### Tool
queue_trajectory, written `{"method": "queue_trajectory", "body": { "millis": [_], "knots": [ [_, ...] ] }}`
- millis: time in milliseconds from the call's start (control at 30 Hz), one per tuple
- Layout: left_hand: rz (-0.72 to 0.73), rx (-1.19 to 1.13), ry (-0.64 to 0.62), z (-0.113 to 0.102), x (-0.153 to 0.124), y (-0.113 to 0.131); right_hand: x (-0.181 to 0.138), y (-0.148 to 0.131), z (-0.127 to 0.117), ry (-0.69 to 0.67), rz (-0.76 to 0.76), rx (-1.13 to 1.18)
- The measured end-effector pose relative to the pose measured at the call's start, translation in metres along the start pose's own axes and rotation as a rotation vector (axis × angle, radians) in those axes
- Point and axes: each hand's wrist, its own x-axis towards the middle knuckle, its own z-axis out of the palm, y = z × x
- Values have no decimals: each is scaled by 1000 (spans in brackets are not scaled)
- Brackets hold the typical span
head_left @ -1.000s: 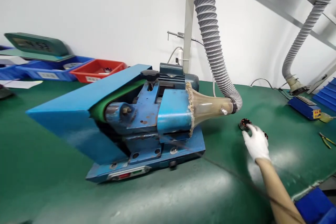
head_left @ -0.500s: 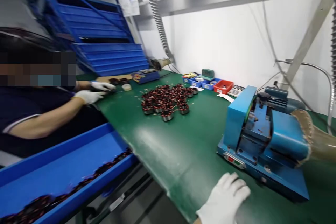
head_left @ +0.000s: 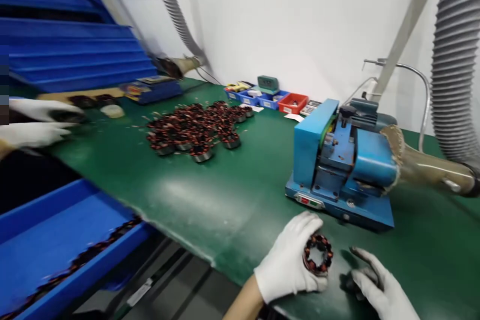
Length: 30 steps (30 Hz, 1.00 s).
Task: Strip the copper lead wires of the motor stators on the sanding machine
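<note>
My left hand (head_left: pixel 287 263), in a white glove, is closed around a copper-wound motor stator (head_left: pixel 318 258) just above the green bench (head_left: pixel 225 200), near its front edge. My right hand (head_left: pixel 378 286), also gloved with darkened fingertips, rests beside it with its fingers spread and nothing in them. Directly behind both hands stands a blue belt grinder (head_left: pixel 343 160). A pile of several more stators (head_left: pixel 197 127) lies further left on the bench.
A co-worker's gloved hands (head_left: pixel 37 122) work at the far left. A ribbed extraction hose (head_left: pixel 455 60) joins the grinder's funnel (head_left: pixel 423 167). Small blue and red bins (head_left: pixel 279 100) sit by the wall. A blue tray (head_left: pixel 56 240) with stators hangs below the bench edge.
The view swung left from the grinder to the long bench. My left hand came onto the bench and now holds a stator; my right hand has come in beside it.
</note>
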Motion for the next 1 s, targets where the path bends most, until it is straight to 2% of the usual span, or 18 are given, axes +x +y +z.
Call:
{"method": "queue_trajectory", "body": {
  "millis": [133,233,400,533,733,800,867,933,1000],
  "knots": [
    [40,71,49,-4,0,1,4,1,-4,66,5,197],
    [71,94,52,-3,3,6,4,-1,2,87,-15,214],
    [59,103,85,4,8,11,1,-7,7,88,-68,98],
    [14,90,98,8,-3,10,-2,-13,4,119,-130,40],
    [-135,-20,129,18,-19,14,-14,-12,19,-11,-416,-285],
    [-214,-210,49,15,-20,12,-23,-6,24,2,-366,-306],
    [-230,-398,-83,5,-19,10,-31,5,24,-38,-240,-301],
    [-230,-349,-161,-5,-18,8,-33,13,17,-121,-134,-222],
    [-231,-115,-173,-11,-15,10,-27,14,8,-118,-116,-89]
  ]
}}
